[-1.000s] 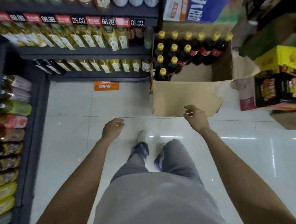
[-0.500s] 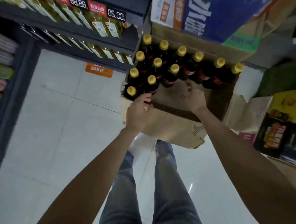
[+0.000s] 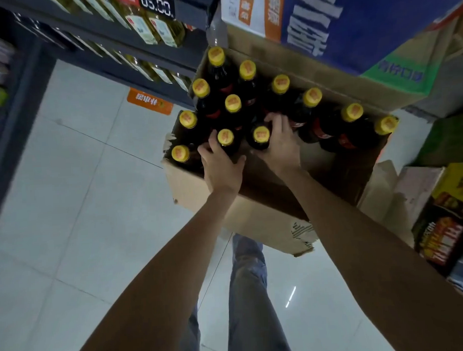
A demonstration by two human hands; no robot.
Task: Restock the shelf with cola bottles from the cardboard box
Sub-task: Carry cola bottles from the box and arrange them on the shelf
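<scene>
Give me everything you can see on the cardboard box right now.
The cardboard box is plain brown corrugated board, open-topped, standing on the tiled floor beside the dark shelf. Its near flap hangs down, torn at the corner. Dark cola bottles with yellow caps stand upright in its left and far parts. The left hand and right hand each grip a bottle inside.

There is just one view, from the camera on my head, wide-angle and tipped steeply down and forward. It sits close above the cardboard box (image 3: 199, 193) at frame center, my forearms reaching up from the bottom edge. Shelving (image 3: 138, 50) runs along the upper left, floor tiles (image 3: 72, 183) fill the lower left.
</scene>
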